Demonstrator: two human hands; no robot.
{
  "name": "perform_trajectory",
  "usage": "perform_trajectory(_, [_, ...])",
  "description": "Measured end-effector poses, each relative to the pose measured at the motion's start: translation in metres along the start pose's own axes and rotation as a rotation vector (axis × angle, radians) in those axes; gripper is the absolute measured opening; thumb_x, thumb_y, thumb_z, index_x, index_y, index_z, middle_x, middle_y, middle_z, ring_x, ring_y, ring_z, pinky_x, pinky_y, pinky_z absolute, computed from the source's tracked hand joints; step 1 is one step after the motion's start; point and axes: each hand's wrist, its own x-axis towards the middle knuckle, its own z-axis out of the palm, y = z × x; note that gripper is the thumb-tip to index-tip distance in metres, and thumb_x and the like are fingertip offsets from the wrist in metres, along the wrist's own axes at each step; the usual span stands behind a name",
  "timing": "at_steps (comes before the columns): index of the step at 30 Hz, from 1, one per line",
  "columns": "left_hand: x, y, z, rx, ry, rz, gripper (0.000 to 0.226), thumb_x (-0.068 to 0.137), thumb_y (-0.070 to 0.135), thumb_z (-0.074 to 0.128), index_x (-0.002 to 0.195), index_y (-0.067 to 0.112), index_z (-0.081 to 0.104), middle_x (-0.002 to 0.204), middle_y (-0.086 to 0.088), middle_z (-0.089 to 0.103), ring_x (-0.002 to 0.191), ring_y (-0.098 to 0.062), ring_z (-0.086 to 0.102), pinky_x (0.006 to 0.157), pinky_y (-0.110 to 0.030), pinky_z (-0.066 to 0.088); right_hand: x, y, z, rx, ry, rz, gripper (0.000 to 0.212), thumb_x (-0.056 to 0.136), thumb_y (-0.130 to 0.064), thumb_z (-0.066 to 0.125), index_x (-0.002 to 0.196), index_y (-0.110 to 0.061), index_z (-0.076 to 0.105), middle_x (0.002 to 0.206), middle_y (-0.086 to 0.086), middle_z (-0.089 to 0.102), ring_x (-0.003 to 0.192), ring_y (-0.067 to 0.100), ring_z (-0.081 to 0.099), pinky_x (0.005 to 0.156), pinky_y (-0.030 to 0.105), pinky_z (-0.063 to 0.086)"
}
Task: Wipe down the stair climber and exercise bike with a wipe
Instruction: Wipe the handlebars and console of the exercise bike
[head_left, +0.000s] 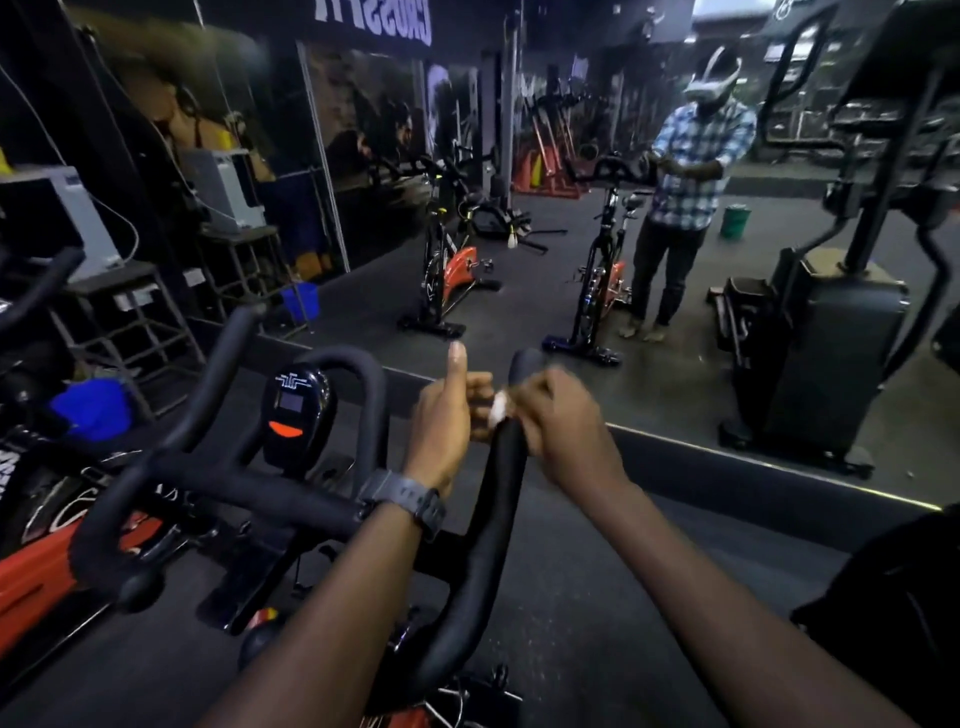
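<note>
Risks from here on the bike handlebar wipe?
1. The white wipe shows only as a small bunched bit between the right hand and the right handlebar horn, so it may cover little surface and leave streaks.
2. The left hand, thumb up, sits right against the right hand; the two could get in each other's way.
3. The console and the left horn might get skipped if wiping stays on this one bar.

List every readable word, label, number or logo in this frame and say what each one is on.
"CROSSFIT", mirrored and cut off at the top edge: banner reflected in the mirror wall.
Emblem of lines, no letters: bike console; its small screen shows nothing readable.
White lettering on the bike frame at far left: cut off and blurred, unreadable.
Wall posters: no legible text.
</note>
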Motion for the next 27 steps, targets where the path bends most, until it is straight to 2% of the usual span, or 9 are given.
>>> perform_trajectory(3, [0.013, 0.004, 0.006, -0.006, -0.083, 0.005, 0.07, 0.1, 0.065, 0.023, 0.09, 0.018, 0.074, 0.08, 0.004, 0.078, 0.073, -0.007, 0.073, 0.061, -0.022, 0.056, 0.022, 0.008, 0.004, -0.018, 0.128, 0.083, 0.015, 0.089, -0.014, 0.065, 0.1, -0.008, 0.073, 0.09, 0.008, 0.058, 0.081, 0.025, 0.057, 0.068, 0.033, 0.048])
perform_trajectory(7, [0.022, -0.013, 0.0, -0.053, -0.139, -0.001, 0.079, 0.085, 0.076, 0.022, 0.095, 0.019, 0.075, 0.095, -0.005, 0.078, 0.089, -0.02, 0.073, 0.078, -0.035, 0.057, -0.079, -0.033, 0.012, 0.137, -0.058, 0.031, 0.015, 0.095, -0.019, 0.059, 0.107, -0.017, 0.067, 0.094, -0.002, 0.053, 0.081, 0.007, 0.047, 0.071, 0.021, 0.045])
perform_trajectory(9, [0.024, -0.018, -0.001, -0.084, -0.16, 0.004, 0.085, 0.084, 0.081, 0.02, 0.097, 0.019, 0.076, 0.095, -0.005, 0.078, 0.092, -0.023, 0.073, 0.08, -0.037, 0.057, -0.098, -0.036, 0.011, 0.101, -0.139, -0.05, 0.021, 0.097, -0.025, 0.053, 0.111, -0.02, 0.067, 0.095, 0.001, 0.057, 0.081, 0.011, 0.052, 0.073, 0.021, 0.048])
perform_trajectory(12, [0.024, -0.024, 0.0, -0.114, -0.169, 0.015, 0.091, 0.082, 0.084, 0.015, 0.101, 0.02, 0.076, 0.092, -0.001, 0.078, 0.092, -0.018, 0.072, 0.075, -0.03, 0.052, -0.023, -0.012, 0.008, -0.072, -0.025, 0.027, 0.02, 0.094, -0.024, 0.055, 0.103, -0.012, 0.069, 0.098, 0.008, 0.059, 0.089, 0.023, 0.058, 0.077, 0.037, 0.052])
perform_trajectory(16, [0.02, -0.025, 0.002, -0.18, -0.181, 0.028, 0.089, 0.079, 0.089, 0.013, 0.1, 0.028, 0.075, 0.095, 0.003, 0.078, 0.092, -0.011, 0.071, 0.076, -0.029, 0.051, 0.028, -0.001, 0.007, -0.134, 0.17, 0.166, 0.016, 0.088, -0.012, 0.068, 0.103, -0.014, 0.074, 0.091, 0.003, 0.057, 0.082, 0.022, 0.058, 0.072, 0.029, 0.047])
perform_trajectory(18, [0.018, -0.023, 0.002, -0.197, -0.146, 0.008, 0.085, 0.078, 0.089, 0.015, 0.1, 0.03, 0.072, 0.1, 0.006, 0.076, 0.096, -0.012, 0.069, 0.082, -0.033, 0.052, -0.016, -0.023, 0.015, -0.101, 0.094, 0.141, 0.015, 0.089, -0.013, 0.065, 0.101, -0.012, 0.074, 0.092, 0.004, 0.058, 0.083, 0.023, 0.058, 0.072, 0.03, 0.048])
perform_trajectory(22, [0.02, -0.018, 0.004, -0.263, -0.185, -0.051, 0.102, 0.068, 0.093, 0.018, 0.116, 0.019, 0.069, 0.103, 0.002, 0.072, 0.093, -0.014, 0.066, 0.078, -0.033, 0.05, -0.075, -0.052, 0.011, -0.03, -0.09, 0.074, 0.024, 0.094, -0.024, 0.054, 0.095, -0.013, 0.076, 0.088, 0.003, 0.06, 0.078, 0.023, 0.059, 0.069, 0.031, 0.048])
perform_trajectory(25, [0.028, -0.003, 0.012, -0.233, -0.204, -0.136, 0.115, 0.058, 0.105, 0.021, 0.106, 0.014, 0.073, 0.102, -0.008, 0.075, 0.092, -0.022, 0.07, 0.084, -0.04, 0.055, -0.007, -0.022, 0.011, -0.161, 0.059, 0.1, 0.017, 0.088, -0.015, 0.061, 0.098, -0.013, 0.075, 0.089, 0.006, 0.059, 0.08, 0.025, 0.056, 0.069, 0.035, 0.047])
perform_trajectory(27, [0.034, 0.001, 0.017, -0.222, -0.214, -0.125, 0.118, 0.058, 0.105, 0.017, 0.098, 0.01, 0.076, 0.095, -0.014, 0.076, 0.081, -0.02, 0.069, 0.076, -0.035, 0.053, 0.035, -0.005, 0.009, -0.192, 0.169, 0.165, 0.019, 0.086, -0.013, 0.065, 0.102, -0.012, 0.075, 0.091, 0.006, 0.058, 0.084, 0.024, 0.055, 0.074, 0.027, 0.043])
